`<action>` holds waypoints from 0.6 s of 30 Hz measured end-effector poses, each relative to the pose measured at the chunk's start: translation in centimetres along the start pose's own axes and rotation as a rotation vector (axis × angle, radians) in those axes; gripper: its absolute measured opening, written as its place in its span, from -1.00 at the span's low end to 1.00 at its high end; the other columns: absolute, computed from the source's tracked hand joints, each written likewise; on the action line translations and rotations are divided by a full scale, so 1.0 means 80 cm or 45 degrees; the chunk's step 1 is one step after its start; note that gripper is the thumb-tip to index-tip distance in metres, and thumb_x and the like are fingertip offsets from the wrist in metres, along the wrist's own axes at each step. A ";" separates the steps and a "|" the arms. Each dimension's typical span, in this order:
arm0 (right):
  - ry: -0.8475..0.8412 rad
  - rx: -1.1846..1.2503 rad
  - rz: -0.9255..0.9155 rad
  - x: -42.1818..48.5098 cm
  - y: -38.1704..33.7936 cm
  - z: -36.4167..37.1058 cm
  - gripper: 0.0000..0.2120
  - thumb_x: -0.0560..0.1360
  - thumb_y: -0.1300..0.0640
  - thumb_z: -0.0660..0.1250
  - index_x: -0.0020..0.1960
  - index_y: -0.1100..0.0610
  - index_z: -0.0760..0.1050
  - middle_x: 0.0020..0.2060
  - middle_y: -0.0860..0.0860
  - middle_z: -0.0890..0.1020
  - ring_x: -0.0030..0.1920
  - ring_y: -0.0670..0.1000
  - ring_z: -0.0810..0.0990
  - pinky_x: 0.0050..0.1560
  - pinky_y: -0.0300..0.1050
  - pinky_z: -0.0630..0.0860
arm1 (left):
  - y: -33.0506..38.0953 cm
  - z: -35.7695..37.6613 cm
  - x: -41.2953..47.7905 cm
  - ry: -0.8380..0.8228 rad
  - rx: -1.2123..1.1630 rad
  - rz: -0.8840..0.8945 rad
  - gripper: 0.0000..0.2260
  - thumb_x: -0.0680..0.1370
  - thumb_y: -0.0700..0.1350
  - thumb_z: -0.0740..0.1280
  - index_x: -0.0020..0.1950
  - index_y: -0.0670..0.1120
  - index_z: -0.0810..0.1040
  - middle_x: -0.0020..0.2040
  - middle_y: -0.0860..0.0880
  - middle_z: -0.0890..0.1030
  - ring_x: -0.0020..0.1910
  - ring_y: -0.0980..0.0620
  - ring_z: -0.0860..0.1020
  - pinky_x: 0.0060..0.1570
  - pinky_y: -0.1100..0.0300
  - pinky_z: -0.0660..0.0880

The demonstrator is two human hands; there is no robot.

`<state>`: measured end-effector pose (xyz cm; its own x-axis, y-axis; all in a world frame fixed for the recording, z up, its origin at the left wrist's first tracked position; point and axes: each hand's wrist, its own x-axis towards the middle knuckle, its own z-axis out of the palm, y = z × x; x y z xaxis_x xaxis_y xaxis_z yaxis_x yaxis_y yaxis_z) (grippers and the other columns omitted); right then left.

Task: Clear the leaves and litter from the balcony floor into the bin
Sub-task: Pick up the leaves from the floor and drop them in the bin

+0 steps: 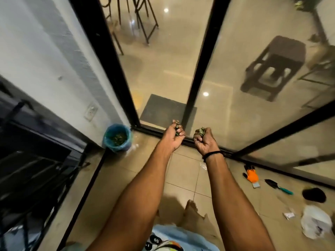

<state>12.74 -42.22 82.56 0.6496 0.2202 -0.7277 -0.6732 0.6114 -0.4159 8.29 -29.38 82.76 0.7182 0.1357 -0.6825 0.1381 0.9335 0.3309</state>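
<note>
A small bin [117,137] lined with a blue bag stands in the balcony corner by the white wall, with leaves inside it. My left hand [173,135] grips a clump of dry leaves [176,125] and is held out in front of me, to the right of the bin. My right hand [204,142], with a black band on its wrist, grips another clump of leaves [200,131] beside the left hand. Both hands hover above the tiled floor near the sliding door track.
On the floor at right lie an orange glove [252,175], a green-handled trowel [278,186], a black pot [313,194], a white plastic bag [316,221] and paper scraps [289,215]. Glass sliding doors [253,98] run ahead. A black railing [36,169] borders the left.
</note>
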 end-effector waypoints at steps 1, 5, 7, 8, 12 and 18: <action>-0.005 -0.021 0.034 0.009 0.023 0.020 -0.70 0.67 0.15 0.05 -0.24 0.11 0.25 -0.45 0.00 0.31 -0.64 -0.11 0.24 -0.68 -0.31 0.13 | 0.024 -0.020 0.002 0.026 -0.029 0.015 -0.68 0.73 -0.09 0.07 -0.21 -0.04 0.37 -0.53 0.05 0.35 -0.64 0.18 0.27 -0.63 0.33 0.16; -0.015 -0.081 0.125 0.043 0.094 0.084 -0.69 0.69 0.09 0.06 -0.23 0.11 0.26 -0.39 -0.02 0.25 -0.63 -0.12 0.22 -0.70 -0.31 0.12 | 0.094 -0.083 0.007 0.124 -0.100 0.071 -0.70 0.73 -0.13 0.06 -0.19 -0.05 0.36 -0.53 0.04 0.35 -0.64 0.17 0.27 -0.62 0.32 0.17; -0.007 -0.112 0.198 0.067 0.130 0.110 -0.68 0.70 0.06 0.05 -0.23 0.10 0.27 -0.40 -0.02 0.25 -0.64 -0.12 0.21 -0.70 -0.31 0.11 | 0.128 -0.114 0.014 0.178 -0.122 0.114 -0.71 0.72 -0.15 0.07 -0.18 -0.04 0.35 -0.52 0.05 0.34 -0.63 0.17 0.26 -0.62 0.32 0.16; -0.010 -0.137 0.241 0.084 0.151 0.125 -0.67 0.70 0.05 0.05 -0.23 0.10 0.27 -0.42 -0.03 0.25 -0.64 -0.12 0.20 -0.69 -0.31 0.11 | 0.147 -0.133 0.021 0.215 -0.135 0.140 -0.72 0.72 -0.15 0.07 -0.18 -0.04 0.35 -0.51 0.05 0.33 -0.63 0.17 0.26 -0.61 0.32 0.16; -0.027 -0.249 0.374 0.149 0.238 0.170 -0.66 0.69 0.06 0.07 -0.26 0.10 0.24 -0.51 -0.03 0.27 -0.64 -0.13 0.20 -0.69 -0.32 0.10 | 0.218 -0.214 0.056 0.393 -0.166 0.175 -0.73 0.72 -0.12 0.07 -0.18 -0.03 0.34 -0.51 0.06 0.31 -0.63 0.17 0.25 -0.61 0.31 0.17; 0.099 -0.340 0.523 0.298 0.395 0.203 -0.70 0.68 0.07 0.11 -0.21 0.11 0.30 -0.38 0.00 0.31 -0.55 -0.12 0.27 -0.68 -0.32 0.16 | 0.323 -0.364 0.176 0.662 -0.190 0.154 -0.74 0.72 -0.09 0.07 -0.16 -0.03 0.35 -0.56 0.05 0.37 -0.65 0.16 0.32 -0.65 0.36 0.22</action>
<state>12.66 -5.34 60.94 0.2902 0.3383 -0.8952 -0.9416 0.2678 -0.2040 2.10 6.31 62.75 0.2865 0.3555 -0.8897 -0.0500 0.9329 0.3567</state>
